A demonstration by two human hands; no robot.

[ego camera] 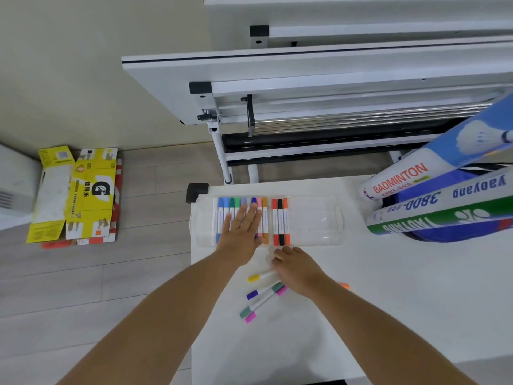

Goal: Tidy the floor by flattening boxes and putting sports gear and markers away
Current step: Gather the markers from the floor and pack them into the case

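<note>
Loose markers (263, 293) under the right hand (298, 270), whose fingers curl on them, look light, smooth, roll-prone; pinch mid-barrel. Left hand (241, 232) fingers lie flat, spread on the clear case (313, 220).

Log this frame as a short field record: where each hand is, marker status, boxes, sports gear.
left hand: flat, palm down on the markers in the clear case
right hand: resting on loose markers on the white table, grip not clear
markers in case: two groups in a row, right part bare
loose markers: at least four, near the case
flattened boxes: stacked on the floor, left
shuttlecock tubes: piled at the table's right
</note>
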